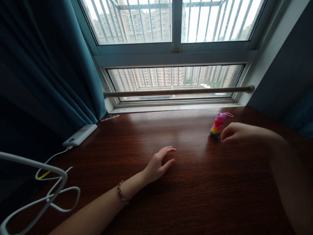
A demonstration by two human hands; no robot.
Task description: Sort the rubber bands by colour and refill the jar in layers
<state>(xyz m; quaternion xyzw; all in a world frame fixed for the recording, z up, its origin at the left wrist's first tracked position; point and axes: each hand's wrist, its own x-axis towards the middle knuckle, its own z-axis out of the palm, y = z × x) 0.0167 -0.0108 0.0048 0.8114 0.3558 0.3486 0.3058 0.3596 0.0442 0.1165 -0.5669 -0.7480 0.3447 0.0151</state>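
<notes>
A small rainbow-coloured cylinder (pixel 217 125) with a pink top and a thin pink loop stands, slightly tilted, on the brown wooden table (pixel 195 189). Its base is blue and yellow, the middle red and pink; I cannot tell its kind. Just to its right is my right hand (pixel 236 133), loosely curled with thumb and fingers drawn together, and I see nothing in it. Whether it touches the cylinder is unclear. My left hand (pixel 158 164) rests near the table's middle, thumb and fingers apart, holding nothing. A beaded bracelet (pixel 121 193) circles the left wrist.
A white power bank (pixel 80 135) with a white cable (pixel 63 189) lies at the left by a blue curtain (pixel 61 65). A small strip (pixel 110 118) lies at the back left edge. Behind the table, a rail (pixel 176 92) crosses the barred window.
</notes>
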